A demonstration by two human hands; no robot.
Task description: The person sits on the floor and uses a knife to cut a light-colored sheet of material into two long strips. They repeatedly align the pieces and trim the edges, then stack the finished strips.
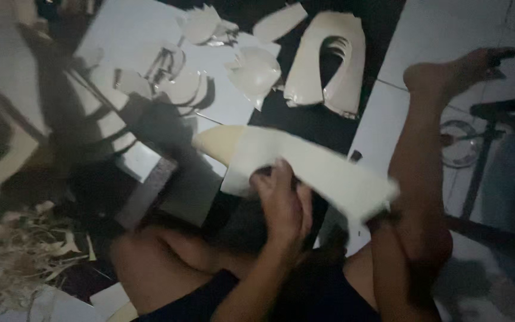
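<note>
I sit on the floor with a long cream sheet (317, 167) held over my lap; one end is rounded and the other is cut straight. My left hand (281, 206) grips its lower edge near the middle, fingers curled over the sheet. My right hand (378, 219) is at the sheet's right end, mostly hidden beneath it in shadow, and seems to hold that end. My right leg (418, 179) stretches out to the right of the sheet, its foot (460, 68) resting on the tiles.
Cut cream pieces lie on the floor ahead: a stack of U-shaped pieces (329, 59) and curved pieces (254, 71). Thin scraps (25, 256) are heaped at the lower left. A glass dish (460, 143) and a dark metal frame (496, 119) stand at the right. A dark block (150, 191) lies left of my knee.
</note>
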